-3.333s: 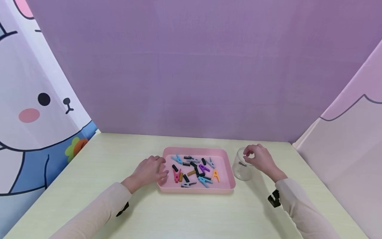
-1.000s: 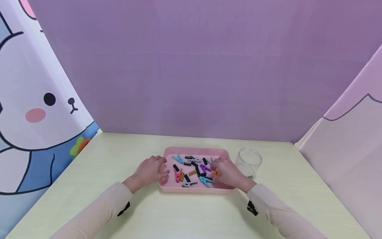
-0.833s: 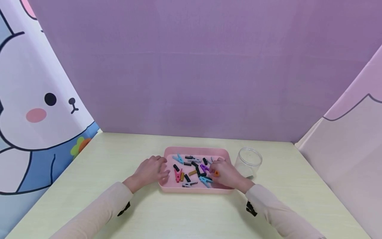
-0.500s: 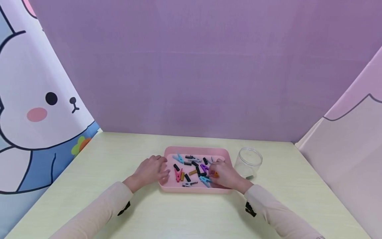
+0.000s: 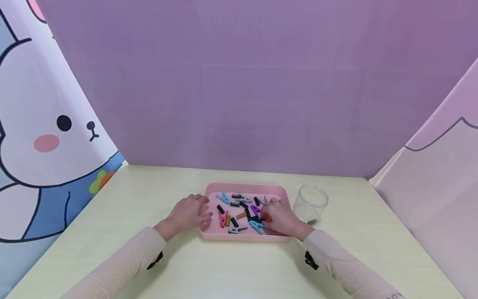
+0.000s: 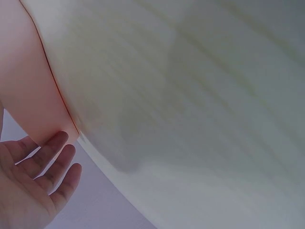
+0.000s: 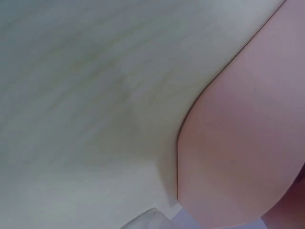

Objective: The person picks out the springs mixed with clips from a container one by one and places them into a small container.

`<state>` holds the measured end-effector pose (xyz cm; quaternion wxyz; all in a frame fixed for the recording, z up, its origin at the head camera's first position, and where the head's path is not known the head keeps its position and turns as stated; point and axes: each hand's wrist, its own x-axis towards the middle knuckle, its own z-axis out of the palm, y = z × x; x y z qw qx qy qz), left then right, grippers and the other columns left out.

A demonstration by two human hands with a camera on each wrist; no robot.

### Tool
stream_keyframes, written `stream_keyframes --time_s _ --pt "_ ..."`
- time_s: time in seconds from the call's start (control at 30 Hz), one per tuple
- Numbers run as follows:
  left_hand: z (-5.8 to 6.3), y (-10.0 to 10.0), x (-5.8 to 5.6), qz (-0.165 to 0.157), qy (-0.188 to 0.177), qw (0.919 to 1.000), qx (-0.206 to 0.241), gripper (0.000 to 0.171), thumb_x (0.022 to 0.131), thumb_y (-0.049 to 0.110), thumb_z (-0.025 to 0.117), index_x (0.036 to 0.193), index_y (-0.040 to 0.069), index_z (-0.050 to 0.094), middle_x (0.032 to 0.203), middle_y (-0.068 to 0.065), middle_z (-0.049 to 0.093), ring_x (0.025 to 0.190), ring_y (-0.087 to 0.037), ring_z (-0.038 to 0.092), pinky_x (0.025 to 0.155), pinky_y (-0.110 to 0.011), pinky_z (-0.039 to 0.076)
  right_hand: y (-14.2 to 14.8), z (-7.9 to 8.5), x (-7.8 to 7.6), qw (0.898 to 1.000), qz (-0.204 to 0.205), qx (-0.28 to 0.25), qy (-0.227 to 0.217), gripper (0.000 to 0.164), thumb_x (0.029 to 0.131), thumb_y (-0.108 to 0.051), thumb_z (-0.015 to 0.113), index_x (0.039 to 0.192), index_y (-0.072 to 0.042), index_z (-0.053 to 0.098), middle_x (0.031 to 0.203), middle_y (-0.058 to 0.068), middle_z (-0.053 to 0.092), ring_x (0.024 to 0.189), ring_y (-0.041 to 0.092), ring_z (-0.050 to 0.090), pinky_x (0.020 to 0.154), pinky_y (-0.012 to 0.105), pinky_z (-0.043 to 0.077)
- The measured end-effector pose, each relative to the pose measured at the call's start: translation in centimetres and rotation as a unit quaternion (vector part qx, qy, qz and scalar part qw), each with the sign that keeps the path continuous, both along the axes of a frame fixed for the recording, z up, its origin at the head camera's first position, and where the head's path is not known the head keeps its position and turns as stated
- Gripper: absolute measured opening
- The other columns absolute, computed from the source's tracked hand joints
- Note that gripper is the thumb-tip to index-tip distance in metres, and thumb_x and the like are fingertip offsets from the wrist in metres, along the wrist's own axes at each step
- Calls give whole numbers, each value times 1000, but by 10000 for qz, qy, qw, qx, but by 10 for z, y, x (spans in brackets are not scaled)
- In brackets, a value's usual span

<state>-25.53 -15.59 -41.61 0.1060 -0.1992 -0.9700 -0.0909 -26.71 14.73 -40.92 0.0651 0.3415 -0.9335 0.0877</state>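
My left hand (image 5: 188, 211) rests at the left rim of a pink tray (image 5: 244, 238), its fingers relaxed; the left wrist view shows the fingertips (image 6: 70, 177) right by the tray's outer wall. My right hand (image 5: 281, 216) reaches down into the tray's right side with bent fingers. An orange clip (image 5: 269, 218) shows between its thumb and fingers; cannot tell whether they pinch it. A purple clip (image 5: 255, 210) and a light blue clip (image 5: 257, 226) lie by its fingertips. A pink clip (image 5: 223, 219), small dark cylinders (image 5: 234, 222) and ribbed black pieces (image 5: 234, 204) are spread further left.
A clear, lidless jar (image 5: 311, 203) stands just right of the tray, with a small dark piece (image 5: 313, 222) at its bottom. A pale wooden table (image 5: 224, 274) carries everything. Purple cloth (image 5: 239, 91) hangs behind, with printed cloths at both sides.
From above the jar, my right hand has moved left and down into the tray, edging slightly further left lately. A small dark piece now lies at the jar's bottom. The left hand stays put.
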Motion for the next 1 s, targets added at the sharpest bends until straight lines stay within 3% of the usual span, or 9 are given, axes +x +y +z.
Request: stream_keyframes --time_s 0.4,0.7,1.0 --pt "0 1 -1 -2 19 10000 1 50 79 44 62 110 6 60 107 -9 63 95 -26 59 75 -39 53 -3 1 -3 9997 -75 98 -213 14 74 -17 72 88 -14 70 88 -4 67 78 13 46 69 29 33" --pt "0 0 -3 35 -122 9999 20 49 79 44 62 111 6 60 108 -9 62 95 -25 58 77 -39 52 -2 1 -3 10000 -24 22 -80 12 73 -15 72 84 -16 69 85 -6 66 77 11 47 71 30 35" --pt "-2 0 -4 62 -157 9999 -11 50 79 44 62 112 7 60 108 -9 62 96 -25 58 79 -39 52 0 8 -1 9998 -181 -62 -107 15 73 -25 74 83 -16 68 82 -7 64 77 10 43 73 30 38"
